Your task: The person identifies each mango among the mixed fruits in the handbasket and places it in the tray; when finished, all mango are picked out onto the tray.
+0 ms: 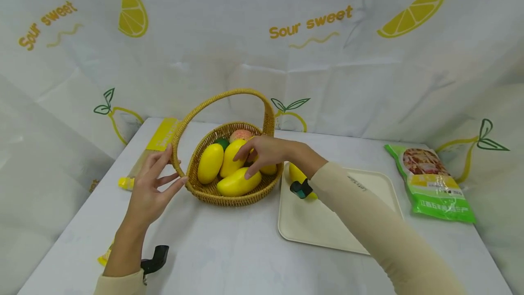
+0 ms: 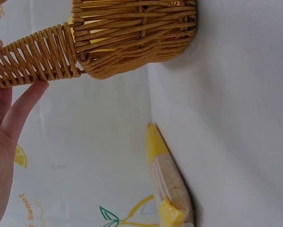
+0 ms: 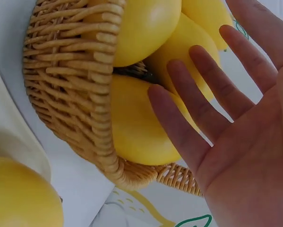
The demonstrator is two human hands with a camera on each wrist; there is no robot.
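My left hand (image 1: 151, 190) pinches the lower left end of the handle (image 2: 35, 56) of a wicker basket (image 1: 229, 200), its thumb and fingers on opposite sides. Several yellow mangoes fill the basket, one lying at the front (image 1: 239, 183) and another upright at the left (image 1: 210, 164). Behind them are a green fruit (image 1: 222, 143) and a pinkish round fruit (image 1: 240, 135). Over the right side of the mangoes hovers my right hand (image 1: 262, 151), reaching under the arched handle. Its fingers (image 3: 212, 80) spread loosely in the right wrist view, holding nothing.
Right of the basket lies a cream tray (image 1: 327, 222) with a yellow fruit (image 1: 296, 174) on it, partly hidden by my right arm. A green food bag (image 1: 434, 181) lies at the far right. Behind my left hand is a yellow-topped clear packet (image 1: 161, 135).
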